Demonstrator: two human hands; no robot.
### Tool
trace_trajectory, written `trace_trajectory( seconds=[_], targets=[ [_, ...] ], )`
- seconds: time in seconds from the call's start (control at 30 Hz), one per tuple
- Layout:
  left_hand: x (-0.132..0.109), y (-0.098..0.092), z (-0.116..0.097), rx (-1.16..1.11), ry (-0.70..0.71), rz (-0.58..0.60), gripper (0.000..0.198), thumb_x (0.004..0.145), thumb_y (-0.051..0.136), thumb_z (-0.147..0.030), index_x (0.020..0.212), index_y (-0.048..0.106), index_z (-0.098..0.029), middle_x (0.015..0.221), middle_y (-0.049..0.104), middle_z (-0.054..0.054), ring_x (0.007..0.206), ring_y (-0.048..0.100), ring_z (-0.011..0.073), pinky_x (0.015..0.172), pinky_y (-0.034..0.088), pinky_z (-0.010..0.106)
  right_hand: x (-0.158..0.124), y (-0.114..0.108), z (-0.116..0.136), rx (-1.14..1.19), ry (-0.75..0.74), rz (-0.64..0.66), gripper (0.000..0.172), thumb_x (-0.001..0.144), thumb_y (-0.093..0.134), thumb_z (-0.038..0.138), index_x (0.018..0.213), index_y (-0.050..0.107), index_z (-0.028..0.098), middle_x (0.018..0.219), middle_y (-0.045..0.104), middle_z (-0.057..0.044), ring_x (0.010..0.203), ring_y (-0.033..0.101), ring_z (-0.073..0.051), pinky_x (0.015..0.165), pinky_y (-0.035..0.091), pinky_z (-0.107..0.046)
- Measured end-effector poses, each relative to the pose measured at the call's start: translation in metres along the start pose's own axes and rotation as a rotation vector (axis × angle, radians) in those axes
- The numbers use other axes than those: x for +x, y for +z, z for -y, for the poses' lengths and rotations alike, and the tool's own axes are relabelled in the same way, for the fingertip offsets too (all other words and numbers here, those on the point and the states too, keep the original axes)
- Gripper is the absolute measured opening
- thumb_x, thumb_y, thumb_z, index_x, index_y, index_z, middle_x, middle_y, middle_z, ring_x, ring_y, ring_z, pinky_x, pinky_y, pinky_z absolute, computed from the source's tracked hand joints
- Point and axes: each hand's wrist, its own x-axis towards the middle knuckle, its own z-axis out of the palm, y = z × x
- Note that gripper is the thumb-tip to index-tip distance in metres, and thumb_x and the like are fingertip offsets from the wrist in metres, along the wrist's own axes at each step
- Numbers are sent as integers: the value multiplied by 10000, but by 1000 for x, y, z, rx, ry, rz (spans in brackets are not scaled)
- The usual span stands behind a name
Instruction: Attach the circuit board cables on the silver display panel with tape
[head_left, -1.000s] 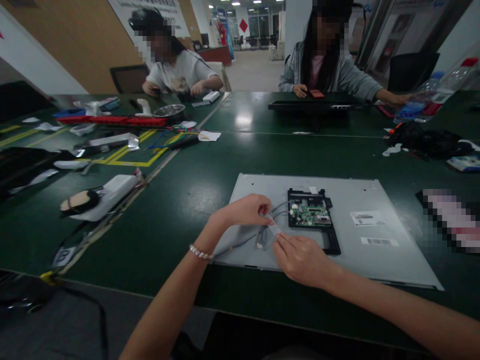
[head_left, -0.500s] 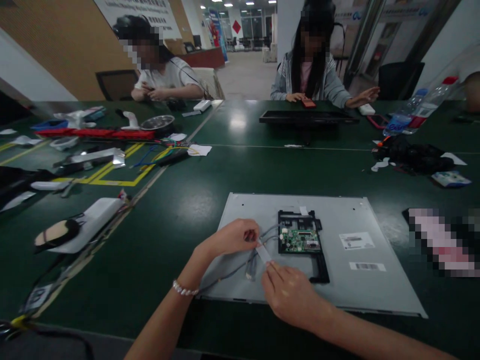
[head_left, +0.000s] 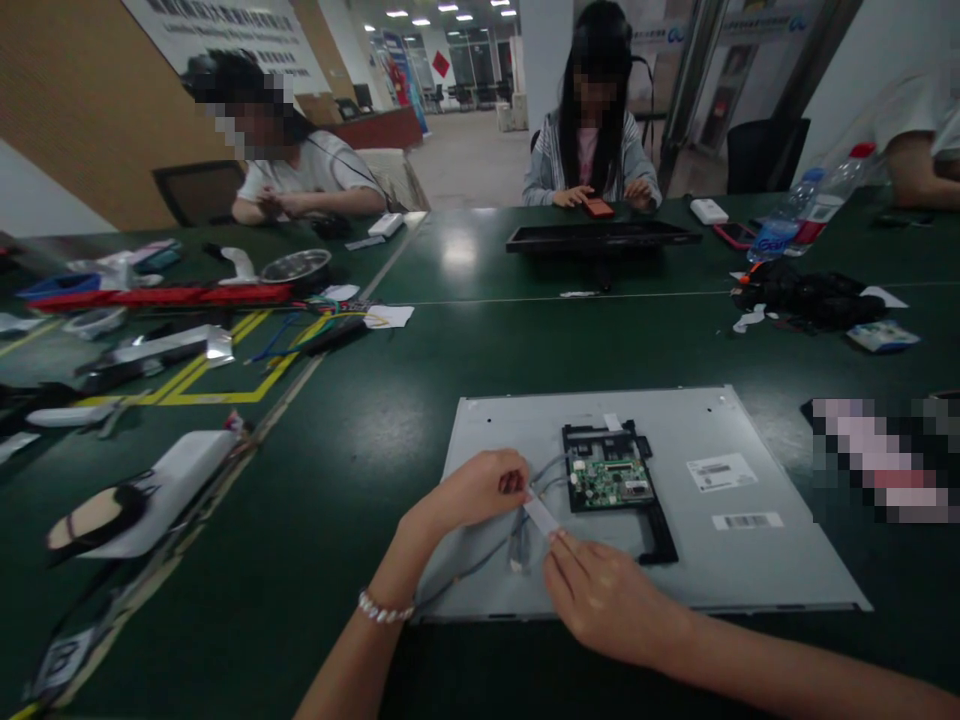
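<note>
A strip of whitish, see-through tape (head_left: 541, 513) is stretched between my hands. My left hand (head_left: 484, 488), with a beaded bracelet at the wrist, pinches its upper end. The lower end is pinched by my right hand (head_left: 611, 595). Both hands are over a grey metal display panel (head_left: 694, 555) lying flat on the table. Grey cables (head_left: 484, 560) run under the tape and left hand towards a green circuit board (head_left: 611, 482) in a black plastic frame (head_left: 661, 540). A small clear piece (head_left: 518, 552) lies by the cables below the tape.
Across the green table (head_left: 360, 520) sit two people, a black monitor (head_left: 600, 238) between us. Plastic bottles (head_left: 817, 220) and a black bundle (head_left: 810, 295) are at the right. Leftwards lie a white device (head_left: 172, 490), a red strip (head_left: 165, 296) and loose wires (head_left: 292, 340).
The view has shifted slightly. My hands keep the tape stretched between them over the cables. The person across has drawn one hand in towards the orange device.
</note>
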Motion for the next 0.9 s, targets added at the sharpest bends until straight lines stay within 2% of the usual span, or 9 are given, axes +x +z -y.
trace_trajectory(
  seconds=[0.2,0.4,0.57,0.67,0.73,0.8,0.9],
  targets=[
    [2,0,-5,7,20,-13,69,743,559,-216,759,598,-161,711,553,4,642,502,112,605,389,217,0,-6,-2,15,1,55,201,889,505,93,1017,649,38,1051,722,-229,986,700,-281,727,573,-335],
    [3,2,1,-9,37,-23,87,764,576,-239,786,609,-162,702,562,-8,633,504,108,599,385,214,0,-9,-5,46,-13,120,215,902,492,98,1053,636,48,1097,705,-233,1030,679,-267,768,561,-341],
    [1,-1,-1,22,103,-38,112,809,585,-257,788,628,-156,726,575,1,640,505,102,608,383,218,6,-38,-16,183,102,141,152,867,516,98,905,659,133,931,740,-113,828,702,-212,704,570,-330],
    [-3,-7,-9,24,130,-94,147,838,583,-280,775,626,-154,726,583,7,653,516,105,622,392,222,-6,-64,-42,179,119,13,244,892,492,121,1068,661,130,1130,708,-124,1005,675,-207,845,560,-343],
    [-6,-10,-15,27,141,-171,184,869,561,-298,770,621,-156,729,586,10,660,519,106,627,396,224,-25,-75,-70,126,158,23,306,915,487,170,1185,628,140,1246,660,-129,1117,632,-219,922,539,-384],
    [-9,-13,-19,33,145,-281,231,908,523,-309,761,614,-156,724,581,10,652,510,102,619,391,225,-53,-77,-100,91,247,116,411,919,516,284,1315,554,177,1392,557,-122,1258,538,-254,998,494,-456],
    [-11,-15,-18,79,143,-483,266,934,501,-302,735,606,-159,690,565,4,624,481,96,603,374,228,-96,-64,-134,41,356,272,676,879,560,468,1475,377,206,1570,306,-115,1435,279,-327,1108,347,-552]
  ],
)
